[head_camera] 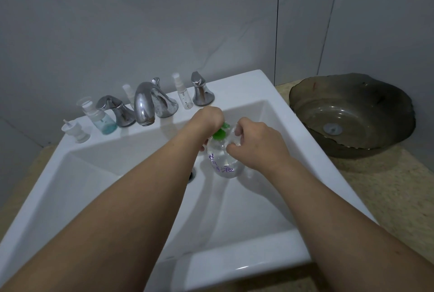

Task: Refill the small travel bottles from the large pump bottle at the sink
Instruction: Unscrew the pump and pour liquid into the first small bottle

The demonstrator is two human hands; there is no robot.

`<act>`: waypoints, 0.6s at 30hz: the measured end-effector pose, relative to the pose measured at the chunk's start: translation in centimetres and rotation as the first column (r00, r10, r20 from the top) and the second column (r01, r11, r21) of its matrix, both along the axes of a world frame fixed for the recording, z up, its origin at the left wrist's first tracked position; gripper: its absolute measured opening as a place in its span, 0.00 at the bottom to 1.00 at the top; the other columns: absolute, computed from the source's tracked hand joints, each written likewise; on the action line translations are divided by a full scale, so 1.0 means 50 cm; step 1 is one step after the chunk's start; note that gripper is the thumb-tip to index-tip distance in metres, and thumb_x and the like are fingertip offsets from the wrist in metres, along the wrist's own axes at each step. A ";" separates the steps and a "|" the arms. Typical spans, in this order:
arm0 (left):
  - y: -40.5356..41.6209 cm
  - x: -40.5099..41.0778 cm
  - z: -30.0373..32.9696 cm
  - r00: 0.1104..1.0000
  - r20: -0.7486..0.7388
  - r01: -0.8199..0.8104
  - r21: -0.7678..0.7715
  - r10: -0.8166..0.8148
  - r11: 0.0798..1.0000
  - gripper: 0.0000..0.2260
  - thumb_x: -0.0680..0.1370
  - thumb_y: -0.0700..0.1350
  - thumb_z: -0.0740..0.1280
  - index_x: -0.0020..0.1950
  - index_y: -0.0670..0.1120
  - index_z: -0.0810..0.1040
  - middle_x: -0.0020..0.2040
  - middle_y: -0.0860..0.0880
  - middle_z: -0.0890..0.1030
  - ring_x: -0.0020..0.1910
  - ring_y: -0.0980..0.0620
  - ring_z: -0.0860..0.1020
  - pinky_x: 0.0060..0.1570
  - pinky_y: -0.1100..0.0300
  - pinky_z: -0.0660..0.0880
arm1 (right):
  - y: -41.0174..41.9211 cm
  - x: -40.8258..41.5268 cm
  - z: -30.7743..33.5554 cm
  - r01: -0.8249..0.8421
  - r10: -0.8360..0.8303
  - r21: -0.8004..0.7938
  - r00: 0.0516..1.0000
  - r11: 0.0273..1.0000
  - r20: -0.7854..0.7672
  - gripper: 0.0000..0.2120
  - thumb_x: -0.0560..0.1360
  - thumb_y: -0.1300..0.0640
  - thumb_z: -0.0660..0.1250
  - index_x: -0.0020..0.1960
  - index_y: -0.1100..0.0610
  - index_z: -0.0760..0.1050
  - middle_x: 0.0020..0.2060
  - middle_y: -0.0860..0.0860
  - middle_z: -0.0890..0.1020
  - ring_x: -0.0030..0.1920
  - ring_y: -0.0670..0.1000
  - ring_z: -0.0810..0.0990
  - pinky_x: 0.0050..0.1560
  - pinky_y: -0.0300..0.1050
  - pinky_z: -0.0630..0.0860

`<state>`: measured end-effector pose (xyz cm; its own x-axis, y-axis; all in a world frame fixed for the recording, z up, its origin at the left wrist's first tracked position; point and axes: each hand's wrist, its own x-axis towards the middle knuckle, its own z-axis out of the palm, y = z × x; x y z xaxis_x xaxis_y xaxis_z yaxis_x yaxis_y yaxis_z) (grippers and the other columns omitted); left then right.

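While both hands work the large pump bottle (223, 162) over the sink (246, 209), pumping is underway.
Left hand (209, 120) curls over the green pump head (220, 133); right hand (253, 141) pinches a clear travel bottle (232, 135) beside it; next, keep the spout aligned.

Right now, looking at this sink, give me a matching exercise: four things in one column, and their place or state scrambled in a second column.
Things:
1. large pump bottle
2. spray bottle
3. bottle with blue liquid
4. dark bowl

Places or states:
A. on the counter right of the sink
B. held over the basin by both hands
C. between the tap and the right handle
D. left of the left handle

Pairs: 1-B, 2-C, 3-D, 4-A
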<state>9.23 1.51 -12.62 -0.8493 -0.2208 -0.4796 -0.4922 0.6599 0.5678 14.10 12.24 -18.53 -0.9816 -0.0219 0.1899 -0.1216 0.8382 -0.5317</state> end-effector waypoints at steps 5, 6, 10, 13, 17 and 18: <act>-0.004 -0.003 -0.002 1.000 0.020 -0.010 0.024 0.010 1.000 0.16 0.76 0.41 0.53 0.54 0.36 0.77 0.52 0.37 0.81 0.50 0.36 0.80 0.55 0.41 0.76 | 0.001 0.001 0.001 -0.005 0.005 -0.005 1.000 1.000 -0.011 0.15 0.69 0.45 0.67 0.50 0.51 0.70 0.44 0.49 0.81 0.46 0.55 0.78 0.43 0.46 0.70; -0.007 -0.004 0.000 1.000 0.025 -0.009 0.034 0.008 0.999 0.15 0.76 0.41 0.53 0.52 0.37 0.77 0.51 0.38 0.81 0.51 0.37 0.80 0.56 0.42 0.76 | 0.000 0.001 0.002 -0.007 0.007 -0.009 1.000 1.000 -0.021 0.15 0.69 0.45 0.67 0.50 0.51 0.70 0.43 0.49 0.81 0.46 0.55 0.78 0.43 0.46 0.70; -0.019 -0.011 0.012 0.997 0.065 0.031 0.080 -0.036 0.996 0.14 0.76 0.44 0.55 0.49 0.40 0.78 0.45 0.42 0.82 0.47 0.40 0.81 0.55 0.46 0.76 | 0.000 0.003 0.008 0.002 -0.003 -0.027 0.998 1.000 -0.060 0.15 0.70 0.46 0.67 0.52 0.52 0.71 0.43 0.48 0.81 0.45 0.54 0.78 0.43 0.46 0.71; -0.023 -0.015 0.017 0.994 0.081 0.066 0.060 -0.071 0.996 0.14 0.76 0.45 0.55 0.49 0.41 0.77 0.46 0.42 0.82 0.47 0.42 0.81 0.52 0.47 0.75 | 0.000 0.005 0.010 -0.003 0.001 -0.023 0.997 1.000 -0.076 0.15 0.70 0.46 0.67 0.53 0.52 0.71 0.44 0.48 0.81 0.45 0.54 0.78 0.43 0.45 0.69; -0.022 -0.017 0.019 0.985 0.137 0.106 0.008 -0.106 0.994 0.17 0.76 0.46 0.53 0.53 0.40 0.79 0.49 0.41 0.83 0.48 0.40 0.81 0.47 0.46 0.75 | -0.001 0.004 0.008 -0.004 0.002 -0.031 0.998 0.999 -0.069 0.15 0.70 0.46 0.67 0.53 0.51 0.71 0.43 0.48 0.80 0.45 0.54 0.78 0.42 0.45 0.68; -0.022 -0.017 0.019 0.983 0.150 0.110 -0.002 -0.109 0.994 0.19 0.75 0.46 0.53 0.53 0.39 0.79 0.50 0.41 0.83 0.49 0.39 0.81 0.47 0.45 0.75 | 0.000 0.004 0.008 -0.004 0.002 -0.030 0.998 1.000 -0.065 0.15 0.70 0.46 0.67 0.53 0.51 0.71 0.43 0.48 0.80 0.45 0.54 0.78 0.42 0.45 0.68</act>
<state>8.39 0.41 -11.69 -0.7877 -0.1362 -0.6008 -0.4954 0.7198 0.4863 14.29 12.22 -18.13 -0.9669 -0.0184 0.2544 -0.1596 0.8214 -0.5475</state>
